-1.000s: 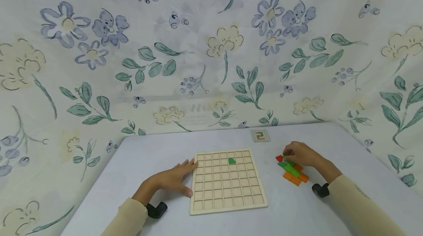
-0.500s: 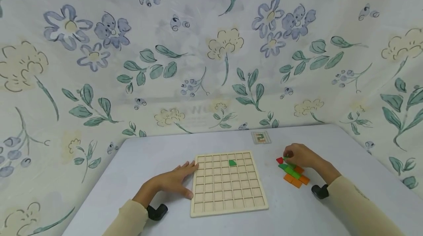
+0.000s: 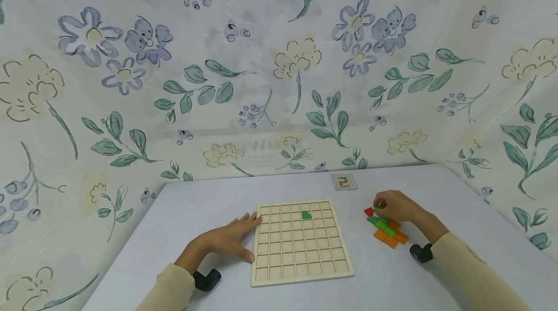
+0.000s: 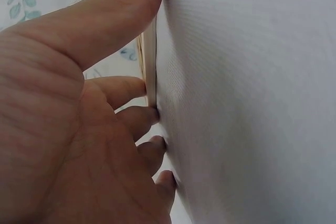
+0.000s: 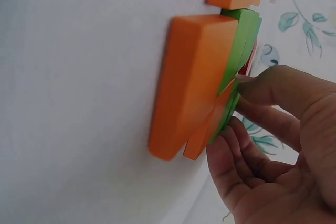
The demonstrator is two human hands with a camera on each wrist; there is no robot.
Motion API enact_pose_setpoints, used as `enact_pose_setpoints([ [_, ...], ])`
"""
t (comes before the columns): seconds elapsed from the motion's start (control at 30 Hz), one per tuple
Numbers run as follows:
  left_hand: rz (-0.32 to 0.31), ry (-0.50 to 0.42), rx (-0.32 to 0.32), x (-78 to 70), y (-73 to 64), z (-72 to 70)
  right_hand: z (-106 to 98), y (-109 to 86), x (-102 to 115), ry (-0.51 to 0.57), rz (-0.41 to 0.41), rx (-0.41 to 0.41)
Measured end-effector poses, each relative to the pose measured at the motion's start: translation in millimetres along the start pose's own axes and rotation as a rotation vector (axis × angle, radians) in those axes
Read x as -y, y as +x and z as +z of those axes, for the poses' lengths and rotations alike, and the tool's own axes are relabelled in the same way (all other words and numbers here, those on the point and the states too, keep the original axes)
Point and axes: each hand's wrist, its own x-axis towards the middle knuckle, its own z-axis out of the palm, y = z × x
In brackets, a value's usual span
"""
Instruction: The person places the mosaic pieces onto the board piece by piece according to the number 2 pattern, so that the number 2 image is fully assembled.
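My left hand [image 3: 233, 236] rests with spread fingers along the left edge of a pale wooden grid board [image 3: 301, 270]. In the left wrist view, the fingertips [image 4: 149, 113] meet the table beside the board's side. One green piece with a rounded corner [image 3: 306, 214] lies in a cell of an upper row. To the right of the board, my right hand [image 3: 396, 205] reaches over a cluster of small blocks, thumb and fingers pinching a green block [image 3: 377, 209]. Around it lie orange blocks [image 3: 386, 237], more green blocks [image 3: 385, 226] and a red piece [image 3: 369, 211]. The palm partly hides the cluster.
A small card with a printed grid pattern [image 3: 344, 181] lies near the table's back edge. Behind the white table [image 3: 209, 194] hangs a floral cloth [image 3: 261, 83]. Bare tabletop separates the board from the blocks.
The whole head view has shifted slightly downward in the frame. Both hands, the board and the blocks stay practically where they were.
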Motion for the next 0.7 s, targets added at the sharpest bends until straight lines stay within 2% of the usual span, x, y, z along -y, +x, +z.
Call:
enact_pose_setpoints([
  [0.43,0.013,0.002,0.009,2.6,0.2,0.8,-1.4,-0.9,4.4,0.015,0.034,0.007],
  [0.7,0.01,0.007,0.008,2.5,0.1,1.1,-1.2,0.8,-0.4,0.022,0.04,0.011],
])
